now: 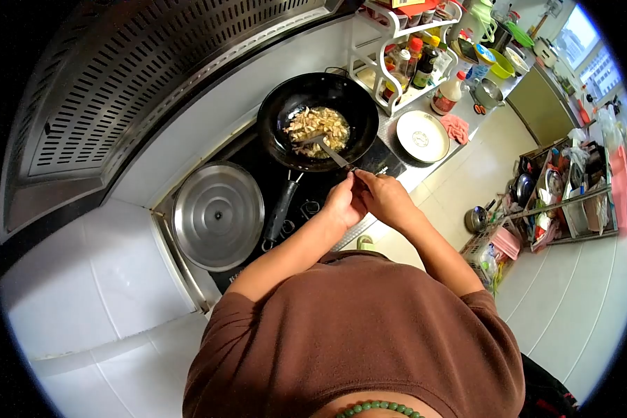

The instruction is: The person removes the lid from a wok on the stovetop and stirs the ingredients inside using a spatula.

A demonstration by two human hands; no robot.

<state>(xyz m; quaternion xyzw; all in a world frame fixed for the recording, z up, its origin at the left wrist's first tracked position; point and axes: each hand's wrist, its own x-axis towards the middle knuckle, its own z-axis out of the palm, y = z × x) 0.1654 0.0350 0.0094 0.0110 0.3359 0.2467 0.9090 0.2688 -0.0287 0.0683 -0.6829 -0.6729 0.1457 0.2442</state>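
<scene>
A black wok [272, 132] stands on the dark stovetop, with chopped food [331, 122] frying in liquid inside it. The metal head of a spatula [334, 156] rests in the food, and its handle runs down to my hands. My right hand [389, 198] is closed around the handle's end. Close against it is my left hand [346, 203], its fingers curled; whether they grip anything is hidden. The wok's black handle [281, 212] points toward me, left of my hands, untouched.
A round metal lid [218, 217] lies left of the wok. On the right are a white plate [422, 137], a red-capped bottle [447, 95], a pink cloth [455, 129] and a white rack [390, 70] with bottles. The range hood [111, 90] hangs upper left.
</scene>
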